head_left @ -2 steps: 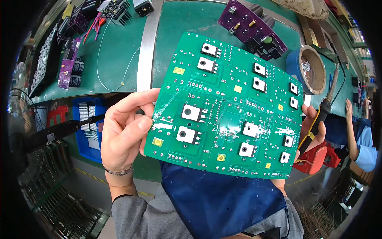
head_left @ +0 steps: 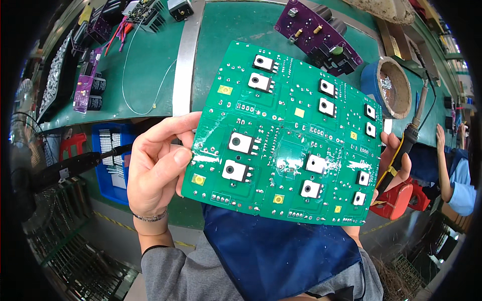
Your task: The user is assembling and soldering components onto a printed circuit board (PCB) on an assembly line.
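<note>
Hands, left (head_left: 158,165) and right (head_left: 394,160), grip green circuit board (head_left: 288,135) studded with square transistors.

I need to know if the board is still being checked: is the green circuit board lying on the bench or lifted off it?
Lifted: the green circuit board is held above the bench, left hand at one edge, right hand at the other.
</note>
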### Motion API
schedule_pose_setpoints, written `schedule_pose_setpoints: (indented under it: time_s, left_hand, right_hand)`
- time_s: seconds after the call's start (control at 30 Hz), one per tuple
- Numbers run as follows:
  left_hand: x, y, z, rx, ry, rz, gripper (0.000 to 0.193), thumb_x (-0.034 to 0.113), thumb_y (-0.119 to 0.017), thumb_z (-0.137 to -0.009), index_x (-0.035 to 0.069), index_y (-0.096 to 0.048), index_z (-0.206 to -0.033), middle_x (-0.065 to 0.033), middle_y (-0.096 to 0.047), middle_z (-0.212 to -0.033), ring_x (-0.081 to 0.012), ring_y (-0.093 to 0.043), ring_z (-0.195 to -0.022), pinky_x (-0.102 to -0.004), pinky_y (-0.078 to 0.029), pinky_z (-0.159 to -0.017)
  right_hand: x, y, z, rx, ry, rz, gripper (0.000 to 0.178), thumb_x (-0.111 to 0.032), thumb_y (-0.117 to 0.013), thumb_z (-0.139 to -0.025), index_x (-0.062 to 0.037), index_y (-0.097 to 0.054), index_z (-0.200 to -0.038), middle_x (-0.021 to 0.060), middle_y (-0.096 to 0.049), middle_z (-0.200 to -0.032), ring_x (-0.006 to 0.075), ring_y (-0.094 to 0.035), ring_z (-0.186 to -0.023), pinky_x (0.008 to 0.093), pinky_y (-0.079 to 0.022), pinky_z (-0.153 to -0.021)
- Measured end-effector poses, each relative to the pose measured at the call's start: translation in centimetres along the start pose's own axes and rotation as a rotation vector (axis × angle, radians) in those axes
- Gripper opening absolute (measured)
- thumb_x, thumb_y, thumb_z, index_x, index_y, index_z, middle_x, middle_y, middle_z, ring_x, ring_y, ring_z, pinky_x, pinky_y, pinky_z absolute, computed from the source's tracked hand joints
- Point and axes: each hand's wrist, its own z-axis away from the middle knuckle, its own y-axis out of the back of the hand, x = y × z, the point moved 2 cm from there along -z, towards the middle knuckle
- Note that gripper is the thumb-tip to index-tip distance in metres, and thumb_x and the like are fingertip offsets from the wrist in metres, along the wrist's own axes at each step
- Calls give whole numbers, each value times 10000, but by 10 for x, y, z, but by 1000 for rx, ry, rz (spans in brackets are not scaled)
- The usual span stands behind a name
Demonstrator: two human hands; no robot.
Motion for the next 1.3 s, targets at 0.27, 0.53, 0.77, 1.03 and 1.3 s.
schedule_pose_setpoints:
  time_s: [0.27,0.53,0.77,1.03,1.3]
  left_hand:
    - [-2,2,4,19,-17,34,443,45,-561,-814,-119,-462,-1213,-89,-569,-825,-44,-500,-503,-150,-368,-411]
    - [-3,4,6,65,-12,1,468,60,-583,-804,-130,-456,-1212,-86,-570,-810,-42,-496,-507,-150,-369,-436]
    - [-5,4,6,14,-75,4,478,47,-595,-786,-132,-457,-1207,-98,-572,-809,-61,-511,-521,-158,-386,-455]
    - [-8,9,6,39,-76,-12,488,48,-596,-788,-123,-446,-1220,-103,-574,-808,-69,-517,-523,-164,-393,-458]
    - [-8,11,5,30,-48,-13,478,62,-599,-803,-115,-449,-1221,-94,-579,-804,-57,-500,-511,-156,-371,-442]
  right_hand:
    - [-3,12,-1,-5,24,32,780,-463,-695,-742,-89,-298,-1300,256,-414,-1257,327,-480,-1143,464,-456,-919]
    - [4,11,-1,8,37,63,753,-455,-682,-749,-81,-307,-1286,253,-420,-1235,320,-481,-1118,455,-454,-901]
    - [5,4,3,26,62,104,730,-448,-671,-755,-74,-316,-1272,250,-426,-1216,314,-482,-1096,447,-451,-886]
    - [10,7,5,26,70,120,704,-439,-658,-762,-66,-325,-1258,247,-433,-1193,307,-483,-1070,437,-449,-868]
    - [10,7,4,35,86,150,679,-431,-646,-769,-58,-334,-1243,244,-439,-1171,300,-483,-1045,428,-447,-851]
